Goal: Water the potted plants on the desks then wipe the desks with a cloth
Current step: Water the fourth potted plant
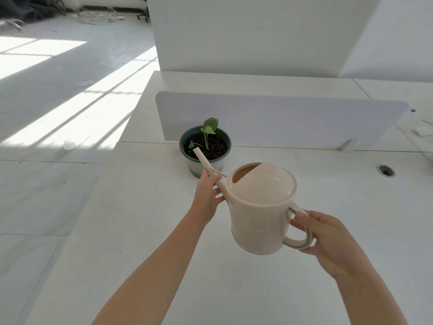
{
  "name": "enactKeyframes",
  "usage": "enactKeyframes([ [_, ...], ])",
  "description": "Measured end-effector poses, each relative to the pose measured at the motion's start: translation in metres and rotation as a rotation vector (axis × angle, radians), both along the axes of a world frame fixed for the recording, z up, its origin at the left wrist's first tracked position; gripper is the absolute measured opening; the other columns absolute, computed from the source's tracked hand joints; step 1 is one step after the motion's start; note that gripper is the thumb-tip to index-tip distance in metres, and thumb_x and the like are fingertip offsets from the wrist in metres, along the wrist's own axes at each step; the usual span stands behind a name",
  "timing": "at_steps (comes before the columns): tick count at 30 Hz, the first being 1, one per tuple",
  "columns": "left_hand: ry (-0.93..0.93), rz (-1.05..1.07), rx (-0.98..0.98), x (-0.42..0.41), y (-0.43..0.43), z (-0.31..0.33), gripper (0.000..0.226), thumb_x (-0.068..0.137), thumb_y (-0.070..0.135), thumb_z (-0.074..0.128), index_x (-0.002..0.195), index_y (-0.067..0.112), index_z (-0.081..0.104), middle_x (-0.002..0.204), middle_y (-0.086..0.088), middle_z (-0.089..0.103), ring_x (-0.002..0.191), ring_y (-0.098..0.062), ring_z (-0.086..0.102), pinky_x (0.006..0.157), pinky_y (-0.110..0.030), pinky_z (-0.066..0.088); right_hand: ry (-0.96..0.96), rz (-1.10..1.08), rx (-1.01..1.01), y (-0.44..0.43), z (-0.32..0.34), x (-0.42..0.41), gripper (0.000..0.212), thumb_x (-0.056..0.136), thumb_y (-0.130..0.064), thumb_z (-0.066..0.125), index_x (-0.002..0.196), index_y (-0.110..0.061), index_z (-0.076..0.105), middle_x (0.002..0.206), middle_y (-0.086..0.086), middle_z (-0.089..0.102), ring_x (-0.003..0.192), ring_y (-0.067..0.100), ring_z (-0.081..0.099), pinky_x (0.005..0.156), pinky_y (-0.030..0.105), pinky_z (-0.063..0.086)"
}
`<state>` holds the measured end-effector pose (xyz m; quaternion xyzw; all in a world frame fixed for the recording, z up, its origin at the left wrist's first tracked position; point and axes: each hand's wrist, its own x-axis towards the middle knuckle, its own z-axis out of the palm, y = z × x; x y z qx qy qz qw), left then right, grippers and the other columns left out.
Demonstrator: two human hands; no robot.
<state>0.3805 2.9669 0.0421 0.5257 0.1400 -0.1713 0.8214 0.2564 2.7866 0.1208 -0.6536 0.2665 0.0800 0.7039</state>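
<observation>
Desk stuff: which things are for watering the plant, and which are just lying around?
For the job: watering can, potted plant, left hand holding the spout, right hand gripping the handle, desk.
Lying about: divider panel, cable hole, loose cables.

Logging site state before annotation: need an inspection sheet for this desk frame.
Surface: white desk, no spills seen.
Job's things: cream watering can held tilted, spout tip over the soil of the potted plant; no stream visible; no cloth seen.
Clutter: papers at the right edge.
Grippers: left hand grips the spout; right hand grips the handle.
Cables: loose cable bundle on the far floor; cable grommet in the desk.
Surroundings: divider panel behind the plant; office chair base far back.
</observation>
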Motion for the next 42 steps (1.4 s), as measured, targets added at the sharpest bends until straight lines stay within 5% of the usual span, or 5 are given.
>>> enactKeyframes([
  [3, 0.014, -0.013, 0.001, 0.006, 0.000, 0.001, 0.015, 0.087, 0.007, 0.040, 0.089, 0.018, 0.051, 0.087, -0.006, 0.049, 0.070, -0.019, 0.052, 0.060, -0.029, 0.048, -0.005, 0.014, -0.021, 0.005, 0.001, 0.005, 0.031, 0.088, -0.011, 0.051, 0.061, -0.016, 0.064, 0.078, 0.002, 0.063, 0.088, 0.017, 0.055, 0.074, 0.039, 0.040],
  [15, 0.070, -0.079, -0.018, 0.020, -0.022, -0.004, 0.014, 0.086, 0.008, 0.042, 0.082, 0.020, 0.047, 0.084, -0.004, 0.046, 0.071, -0.019, 0.050, 0.063, -0.029, 0.047, 0.042, -0.062, -0.110, -0.003, 0.010, 0.010, 0.033, 0.088, -0.012, 0.052, 0.057, -0.015, 0.062, 0.073, 0.005, 0.058, 0.087, 0.018, 0.054, 0.081, 0.045, 0.038],
  [21, 0.068, -0.113, -0.037, 0.030, -0.037, 0.011, 0.018, 0.086, 0.008, 0.042, 0.099, 0.020, 0.044, 0.086, -0.003, 0.045, 0.072, -0.017, 0.049, 0.059, -0.026, 0.046, 0.012, -0.112, -0.128, -0.006, 0.015, 0.014, 0.026, 0.089, -0.011, 0.051, 0.064, -0.011, 0.059, 0.074, 0.005, 0.058, 0.082, 0.013, 0.055, 0.083, 0.047, 0.039],
  [35, 0.102, -0.033, -0.053, 0.017, -0.013, -0.001, 0.011, 0.088, 0.010, 0.042, 0.094, 0.018, 0.045, 0.086, -0.004, 0.044, 0.066, -0.016, 0.047, 0.049, -0.022, 0.045, 0.001, -0.058, -0.114, 0.004, 0.000, 0.014, 0.024, 0.088, -0.012, 0.053, 0.066, -0.012, 0.063, 0.051, -0.011, 0.067, 0.078, 0.012, 0.057, 0.067, 0.033, 0.042],
  [42, 0.073, -0.020, -0.010, 0.013, 0.002, 0.000, 0.013, 0.088, 0.010, 0.041, 0.098, 0.016, 0.047, 0.086, -0.003, 0.048, 0.066, -0.016, 0.050, 0.052, -0.024, 0.047, -0.006, -0.099, -0.068, 0.014, -0.010, 0.009, 0.026, 0.087, -0.007, 0.053, 0.062, -0.013, 0.061, 0.053, -0.009, 0.065, 0.083, 0.013, 0.057, 0.075, 0.038, 0.039],
])
